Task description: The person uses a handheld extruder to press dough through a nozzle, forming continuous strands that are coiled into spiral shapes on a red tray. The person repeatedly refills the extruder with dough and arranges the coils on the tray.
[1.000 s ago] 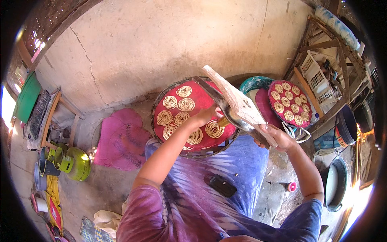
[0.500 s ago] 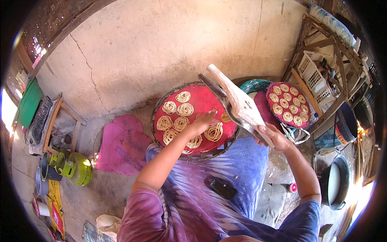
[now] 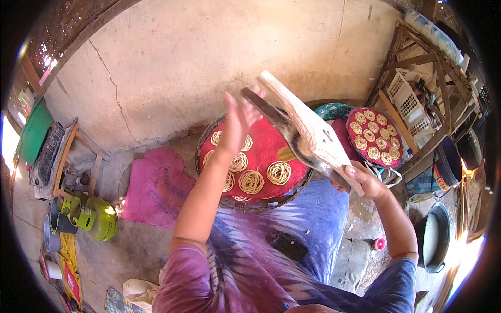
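My right hand (image 3: 364, 180) grips the near ends of a two-armed wooden press (image 3: 319, 130), one arm pale and one dark, held slanting above a round tray. A brass-coloured nozzle (image 3: 285, 154) shows beneath it. My left hand (image 3: 239, 119) is raised by the press's far ends, fingers apart and slightly blurred, holding nothing; whether it touches the dark arm I cannot tell. Red cloth (image 3: 266, 136) lines the tray, which bears several coils of pale dough strands. One coil (image 3: 278, 173) lies just below the nozzle; my left forearm hides part of others.
A smaller red round tray (image 3: 374, 136) with similar coils rests at the right, beside a teal basin (image 3: 334, 110). A black phone-like object (image 3: 290, 246) lies on my lap. Green gas cylinders (image 3: 102, 219) and a pink cloth (image 3: 156, 188) are at left; a dark tub (image 3: 434, 237) stands right.
My left hand has lifted from the coils beneath the press up to its far ends, and its fingers have spread. The press has shifted slightly up and left, still in my right hand.
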The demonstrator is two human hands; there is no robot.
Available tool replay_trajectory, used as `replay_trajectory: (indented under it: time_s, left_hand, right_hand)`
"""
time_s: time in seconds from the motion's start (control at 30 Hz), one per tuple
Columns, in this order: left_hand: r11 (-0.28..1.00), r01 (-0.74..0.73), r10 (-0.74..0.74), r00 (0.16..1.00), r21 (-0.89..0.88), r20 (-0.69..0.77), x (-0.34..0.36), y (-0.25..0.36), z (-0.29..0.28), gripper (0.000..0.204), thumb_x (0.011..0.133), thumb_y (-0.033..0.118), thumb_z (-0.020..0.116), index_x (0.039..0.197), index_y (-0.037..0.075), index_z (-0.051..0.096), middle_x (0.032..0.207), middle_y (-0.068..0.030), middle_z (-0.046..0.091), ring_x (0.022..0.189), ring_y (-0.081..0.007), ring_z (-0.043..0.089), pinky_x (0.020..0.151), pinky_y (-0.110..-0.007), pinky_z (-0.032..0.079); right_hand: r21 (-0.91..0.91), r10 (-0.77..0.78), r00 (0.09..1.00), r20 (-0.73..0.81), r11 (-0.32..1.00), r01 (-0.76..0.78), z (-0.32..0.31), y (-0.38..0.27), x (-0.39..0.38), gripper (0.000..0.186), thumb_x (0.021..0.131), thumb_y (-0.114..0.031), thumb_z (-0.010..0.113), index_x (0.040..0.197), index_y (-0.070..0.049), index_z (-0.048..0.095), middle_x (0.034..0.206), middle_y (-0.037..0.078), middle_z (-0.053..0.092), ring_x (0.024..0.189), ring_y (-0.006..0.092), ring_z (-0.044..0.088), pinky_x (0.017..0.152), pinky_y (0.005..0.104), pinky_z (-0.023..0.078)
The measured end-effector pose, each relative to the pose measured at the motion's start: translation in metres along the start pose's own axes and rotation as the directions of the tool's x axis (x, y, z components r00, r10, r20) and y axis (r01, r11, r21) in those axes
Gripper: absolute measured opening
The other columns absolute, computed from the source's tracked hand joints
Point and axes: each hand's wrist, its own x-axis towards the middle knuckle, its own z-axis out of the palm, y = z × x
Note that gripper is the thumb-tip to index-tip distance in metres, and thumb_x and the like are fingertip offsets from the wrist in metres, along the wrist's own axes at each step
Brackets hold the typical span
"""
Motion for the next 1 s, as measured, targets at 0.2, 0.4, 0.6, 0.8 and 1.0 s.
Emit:
replay_trajectory:
  time_s: [0.2, 0.4, 0.6, 0.8, 1.0]
  left_hand:
    - [0.684, -0.025, 0.228, 0.957, -0.729, 0.182, 0.052, 0.036, -0.011, 0.068, 0.097, 0.066, 0.027, 0.113, 0.006, 0.053, 0.102, -0.0110, 0.059, 0.095, -0.0261, 0.055, 0.097, -0.046, 0.041]
    - [0.464, -0.124, 0.036, 0.992, -0.877, -0.121, 0.081, -0.060, -0.074, 0.059, 0.095, 0.068, 0.035, 0.086, 0.011, 0.050, 0.075, -0.0026, 0.049, 0.072, -0.0210, 0.049, 0.080, -0.040, 0.042]
    - [0.486, -0.209, 0.166, 0.975, -0.849, -0.145, 0.082, -0.074, -0.120, 0.044, 0.098, 0.056, 0.039, 0.087, 0.015, 0.050, 0.074, 0.0025, 0.049, 0.069, -0.0157, 0.050, 0.078, -0.036, 0.043]
    - [0.411, -0.176, 0.026, 0.983, -0.895, -0.182, 0.084, -0.066, -0.095, 0.045, 0.099, 0.056, 0.036, 0.085, 0.015, 0.051, 0.073, 0.0028, 0.050, 0.068, -0.0158, 0.051, 0.075, -0.036, 0.043]
    - [0.520, -0.191, 0.051, 0.980, -0.832, -0.193, 0.093, -0.040, -0.106, 0.059, 0.098, 0.064, 0.023, 0.077, 0.015, 0.046, 0.066, 0.0003, 0.045, 0.062, -0.0176, 0.044, 0.070, -0.037, 0.040]
  right_hand:
    - [0.226, 0.113, 0.954, 0.278, 0.957, -0.180, -0.001, -0.035, 0.055, 0.073, 0.096, -0.068, 0.037, 0.125, -0.003, 0.054, 0.089, 0.013, 0.066, 0.075, 0.0181, 0.063, 0.063, 0.0295, 0.050]
    - [-0.144, 0.295, 0.928, 0.227, 0.953, -0.268, 0.001, -0.040, 0.122, 0.065, 0.100, -0.064, 0.030, 0.141, -0.016, 0.045, 0.084, 0.009, 0.065, 0.067, 0.0153, 0.061, 0.057, 0.0292, 0.048]
    - [-0.314, 0.190, 0.978, 0.084, 0.937, -0.155, 0.028, -0.042, 0.144, 0.063, 0.103, -0.059, 0.029, 0.105, -0.006, 0.063, 0.068, 0.007, 0.060, 0.055, 0.0155, 0.057, 0.048, 0.0290, 0.043]
    - [-0.377, 0.337, 0.940, 0.060, 0.879, -0.291, 0.010, -0.072, 0.125, 0.068, 0.103, -0.057, 0.029, 0.118, -0.001, 0.062, 0.073, 0.008, 0.061, 0.059, 0.0151, 0.060, 0.053, 0.0327, 0.049]
    - [-0.245, 0.209, 0.977, -0.032, 0.946, -0.210, 0.029, -0.053, 0.136, 0.069, 0.100, -0.059, 0.041, 0.095, 0.005, 0.065, 0.065, 0.007, 0.059, 0.054, 0.0147, 0.058, 0.052, 0.0315, 0.046]
